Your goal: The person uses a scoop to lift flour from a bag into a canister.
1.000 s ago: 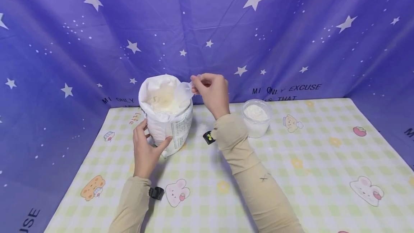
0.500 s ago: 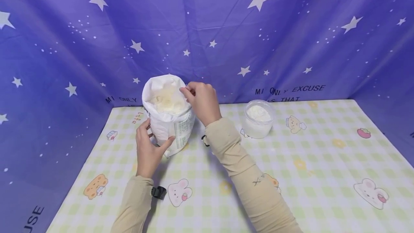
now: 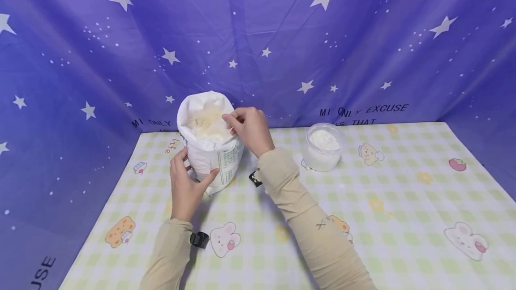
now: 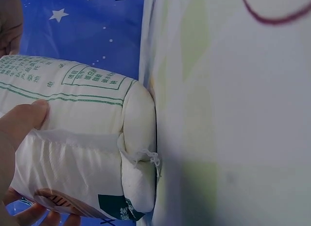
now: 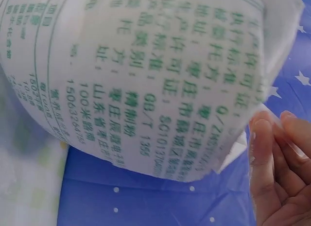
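Note:
A white cloth bag of flour (image 3: 213, 158) with green print stands on the table, its mouth folded open and pale powder (image 3: 205, 124) inside. My left hand (image 3: 187, 187) grips the bag's lower left side; in the left wrist view the thumb (image 4: 31, 114) lies across the front and the fingers go round the other side. Over the bag's right rim, my right hand (image 3: 254, 131) pinches a translucent plastic scoop (image 5: 293, 147) by its handle. The scoop's bowl is hard to make out against the flour.
A clear round plastic tub (image 3: 324, 158) holding white powder stands right of the bag, beyond the right forearm. The checked tablecloth (image 3: 403, 218) has printed cartoon animals. A purple star-patterned curtain (image 3: 274, 21) hangs close behind the bag.
My right hand has moved left and down to the bag's mouth, bringing the scoop from the rim into the flour. My left hand keeps its grip. The view has shifted slightly.

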The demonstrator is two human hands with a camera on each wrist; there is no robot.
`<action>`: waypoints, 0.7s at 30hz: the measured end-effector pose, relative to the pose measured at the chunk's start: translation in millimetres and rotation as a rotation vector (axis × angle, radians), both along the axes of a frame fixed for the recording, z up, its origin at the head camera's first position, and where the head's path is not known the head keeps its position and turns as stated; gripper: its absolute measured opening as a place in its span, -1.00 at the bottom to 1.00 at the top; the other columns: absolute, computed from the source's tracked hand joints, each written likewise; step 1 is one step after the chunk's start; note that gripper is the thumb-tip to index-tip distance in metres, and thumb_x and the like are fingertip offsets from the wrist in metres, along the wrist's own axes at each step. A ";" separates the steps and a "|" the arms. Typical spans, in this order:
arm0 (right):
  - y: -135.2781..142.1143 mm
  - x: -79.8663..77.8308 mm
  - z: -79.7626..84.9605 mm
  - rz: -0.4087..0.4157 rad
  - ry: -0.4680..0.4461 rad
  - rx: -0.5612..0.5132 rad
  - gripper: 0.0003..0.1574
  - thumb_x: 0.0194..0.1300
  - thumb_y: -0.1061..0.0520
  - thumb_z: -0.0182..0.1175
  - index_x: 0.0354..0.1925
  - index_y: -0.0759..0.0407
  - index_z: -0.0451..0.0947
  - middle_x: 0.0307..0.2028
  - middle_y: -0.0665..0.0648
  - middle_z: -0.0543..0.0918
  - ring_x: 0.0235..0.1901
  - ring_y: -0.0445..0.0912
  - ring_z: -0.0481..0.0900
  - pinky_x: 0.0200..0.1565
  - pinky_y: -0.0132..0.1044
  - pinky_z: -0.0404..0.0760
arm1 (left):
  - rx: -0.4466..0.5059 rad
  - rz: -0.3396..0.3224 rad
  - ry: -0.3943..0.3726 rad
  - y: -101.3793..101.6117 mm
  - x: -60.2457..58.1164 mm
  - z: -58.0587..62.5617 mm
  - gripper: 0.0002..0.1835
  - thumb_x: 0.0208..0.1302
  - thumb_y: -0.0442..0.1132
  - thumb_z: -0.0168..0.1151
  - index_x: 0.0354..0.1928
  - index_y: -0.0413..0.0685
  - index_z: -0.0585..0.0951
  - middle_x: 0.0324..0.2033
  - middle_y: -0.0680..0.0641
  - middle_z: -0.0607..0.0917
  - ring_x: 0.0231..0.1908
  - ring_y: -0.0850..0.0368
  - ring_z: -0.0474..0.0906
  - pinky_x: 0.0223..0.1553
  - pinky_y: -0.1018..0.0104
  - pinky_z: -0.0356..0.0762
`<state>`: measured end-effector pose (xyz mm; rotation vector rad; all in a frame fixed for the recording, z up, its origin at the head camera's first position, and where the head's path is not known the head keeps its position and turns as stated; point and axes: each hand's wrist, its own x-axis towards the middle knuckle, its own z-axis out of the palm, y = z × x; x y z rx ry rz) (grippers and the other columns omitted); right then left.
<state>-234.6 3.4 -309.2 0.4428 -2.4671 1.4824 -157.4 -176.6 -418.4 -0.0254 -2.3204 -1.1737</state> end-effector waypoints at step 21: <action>2.4 -6.2 -4.8 -0.006 -0.244 -0.288 -0.64 0.39 0.08 0.25 -0.42 0.33 0.72 -0.54 0.17 0.72 -0.66 -0.22 0.59 -0.47 -0.36 0.74 | 0.014 0.000 0.006 0.9 2.3 0.6 0.01 -0.03 -0.18 0.61 0.40 -0.24 0.20 0.26 -0.28 0.33 0.27 -0.13 0.30 0.22 0.10 0.53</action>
